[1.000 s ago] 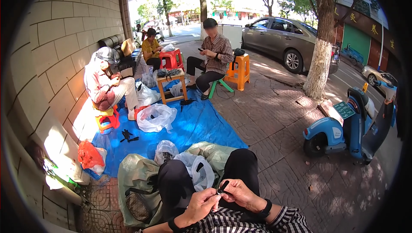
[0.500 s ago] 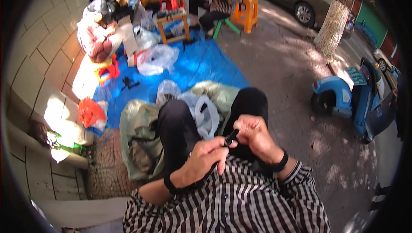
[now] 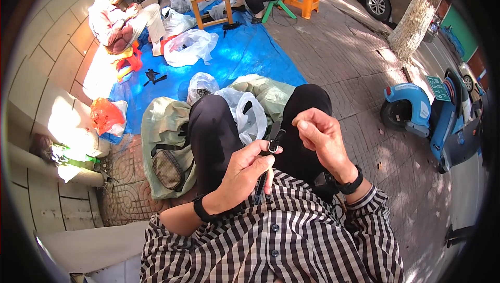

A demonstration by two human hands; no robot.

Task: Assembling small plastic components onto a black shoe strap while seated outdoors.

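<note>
In front of my lap, my left hand (image 3: 247, 166) is closed, with thumb and forefinger pinching a short black strap (image 3: 277, 138). A pale curved edge, perhaps a metal ring, shows at the strap near the fingertip. A dark strip hangs below that hand, against the checked shirt. My right hand (image 3: 322, 138) is raised just to the right, apart from the strap. Its fingers are curled in with the thumb against them; anything between them is too small to make out.
Between and beside my knees lie a white plastic bag (image 3: 249, 118) and a green sack (image 3: 165, 127). A blue tarp (image 3: 250, 59) spreads ahead, bearing bags and black pieces (image 3: 154, 76). Other people sit beyond, near a wooden stool (image 3: 209, 3). A blue scooter (image 3: 411, 108) stands right.
My right hand has moved off the strap, up and to the right. The left hand keeps hold of it, and more of the strap now shows. The view has tilted down a little.
</note>
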